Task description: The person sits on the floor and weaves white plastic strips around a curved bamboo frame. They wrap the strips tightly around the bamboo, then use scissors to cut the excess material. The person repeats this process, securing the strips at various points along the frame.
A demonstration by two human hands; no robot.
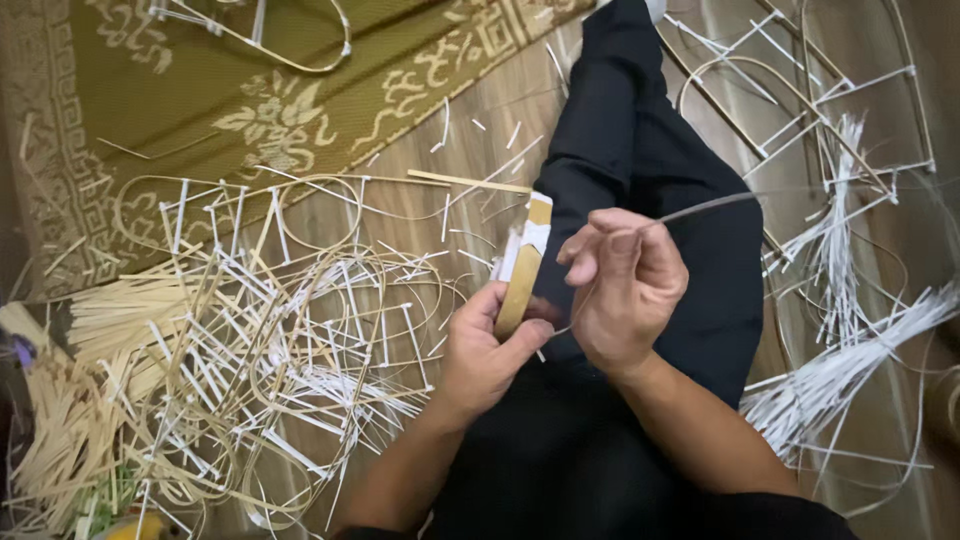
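Left hand (487,352) grips a roll of tape (523,265) upright, just above the lap of the black trousers (640,170). Right hand (625,285), touching the roll's right side, is pinched shut on a thin strip (700,208) that runs off to the right.

Progress, judged from the floor: a big tangle of taped strip frames (290,340) lies left of the roll, more frames (800,100) well right of it. Bundles of loose white strips (850,370) lower right and tan sticks (110,310) far left look unused, so plenty is left. Patterned mat (250,90) sits beyond the pile.
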